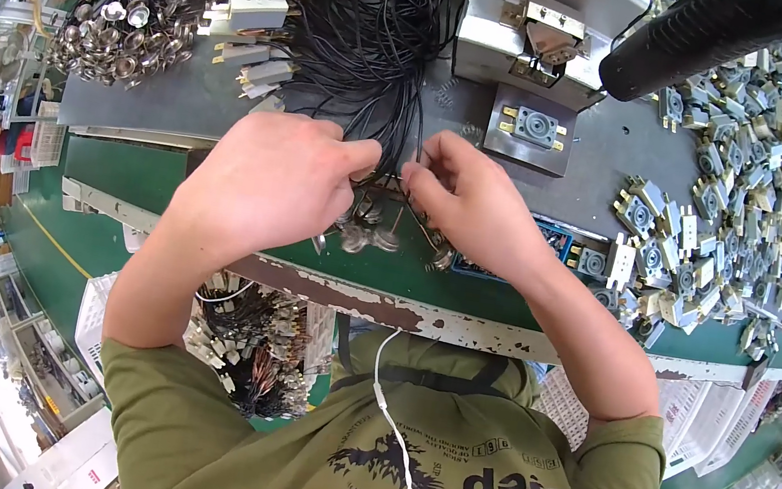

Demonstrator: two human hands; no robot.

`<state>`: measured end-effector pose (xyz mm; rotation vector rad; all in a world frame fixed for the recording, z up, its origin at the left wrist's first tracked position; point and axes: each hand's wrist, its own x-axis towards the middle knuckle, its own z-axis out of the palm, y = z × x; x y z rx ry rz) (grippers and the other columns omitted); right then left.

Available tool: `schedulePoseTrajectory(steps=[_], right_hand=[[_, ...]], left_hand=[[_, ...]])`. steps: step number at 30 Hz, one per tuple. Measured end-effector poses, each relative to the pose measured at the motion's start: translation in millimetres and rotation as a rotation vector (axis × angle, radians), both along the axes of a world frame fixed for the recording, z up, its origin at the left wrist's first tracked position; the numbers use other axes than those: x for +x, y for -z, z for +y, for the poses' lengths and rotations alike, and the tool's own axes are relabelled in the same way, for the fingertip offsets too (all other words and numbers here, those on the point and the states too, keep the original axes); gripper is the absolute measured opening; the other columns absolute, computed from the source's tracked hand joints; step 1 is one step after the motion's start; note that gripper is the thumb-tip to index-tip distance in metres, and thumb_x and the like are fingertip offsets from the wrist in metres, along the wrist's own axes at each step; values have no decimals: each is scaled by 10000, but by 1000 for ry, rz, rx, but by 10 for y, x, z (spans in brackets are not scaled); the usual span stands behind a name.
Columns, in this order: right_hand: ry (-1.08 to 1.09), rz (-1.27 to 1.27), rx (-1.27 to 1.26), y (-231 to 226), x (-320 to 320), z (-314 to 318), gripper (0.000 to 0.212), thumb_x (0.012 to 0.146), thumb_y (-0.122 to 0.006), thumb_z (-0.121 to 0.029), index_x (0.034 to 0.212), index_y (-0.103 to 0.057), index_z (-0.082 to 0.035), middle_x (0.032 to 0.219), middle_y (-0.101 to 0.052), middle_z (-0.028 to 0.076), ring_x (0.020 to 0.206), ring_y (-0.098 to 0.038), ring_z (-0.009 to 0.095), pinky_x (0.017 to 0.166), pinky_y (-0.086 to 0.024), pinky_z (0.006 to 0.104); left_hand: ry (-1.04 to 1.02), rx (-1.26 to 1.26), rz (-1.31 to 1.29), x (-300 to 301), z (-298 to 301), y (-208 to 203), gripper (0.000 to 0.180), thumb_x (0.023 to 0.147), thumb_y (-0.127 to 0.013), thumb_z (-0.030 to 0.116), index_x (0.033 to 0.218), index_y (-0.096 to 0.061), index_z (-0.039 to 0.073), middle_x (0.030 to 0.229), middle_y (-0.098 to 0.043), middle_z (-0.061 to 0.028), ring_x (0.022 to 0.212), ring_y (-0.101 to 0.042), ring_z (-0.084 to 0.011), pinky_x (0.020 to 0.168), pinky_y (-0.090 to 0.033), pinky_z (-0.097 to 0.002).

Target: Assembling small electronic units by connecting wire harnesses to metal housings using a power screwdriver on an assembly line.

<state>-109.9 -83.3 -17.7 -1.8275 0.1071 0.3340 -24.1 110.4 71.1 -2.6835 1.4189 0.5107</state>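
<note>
While a heap of shiny round cups [128, 43] sits at the left of the bench [117, 115], the left hand [268, 186] is curled in beside a big bunch of black wires [359, 53], and I cannot tell if it grips one. The wires come down between the two hands, with some small metal cups [367, 235] hanging or lying just below. The right hand [483, 206] seems to pinch a wire between thumb and finger. The wires are all mixed up, so a hard pull on one could make a knot or drag others along. If the right wrist dropped, it could bump the blue tray [566, 242] and spill its bits, or the grey parts [711, 201] piled farther right. The chipped front edge [381, 308] runs under both arms. Wires crowd the left hand, and a metal block [548, 157] stands near the right one. The most room to move is toward the front edge.
</note>
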Motion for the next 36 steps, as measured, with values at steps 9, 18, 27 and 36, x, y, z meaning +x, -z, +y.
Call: schedulePoseTrajectory(steps=[9, 18, 27, 36], right_hand=[[130, 109, 811, -193, -148, -156, 368, 1109, -498, -197, 1426, -438, -20, 867, -668, 73, 755, -664, 140, 653, -540, 293], [-161, -154, -529, -446, -546, -401, 349, 1015, -572, -95, 1355, -555, -15, 702, -658, 223, 663, -661, 436, 597, -501, 517], [-13, -455, -873, -579, -598, -871, 270, 900, -733, -99, 1169, -742, -69, 826, -711, 153, 711, -684, 319, 638, -527, 408], [112, -270, -411, -243, -711, -964, 383, 883, -787, -69, 1257, -705, -90, 776, -649, 67, 670, -585, 164, 664, -510, 305]], left_hand=[[76, -691, -58, 207, -285, 249, 79, 939, -657, 96, 1010, -638, 67, 885, -657, -109, 878, -660, -318, 772, -538, -425], [164, -744, -157, 616, -286, 512, 142, 908, -723, 124, 987, -635, 45, 855, -663, -102, 841, -656, -308, 753, -536, -419], [21, -783, 8, 464, -382, 454, 139, 903, -728, 105, 1004, -648, 54, 862, -654, -96, 850, -655, -292, 760, -531, -401], [224, -875, 48, 290, -1063, 592, 146, 870, -735, 112, 973, -651, 54, 881, -662, -93, 846, -667, -312, 751, -538, -418]])
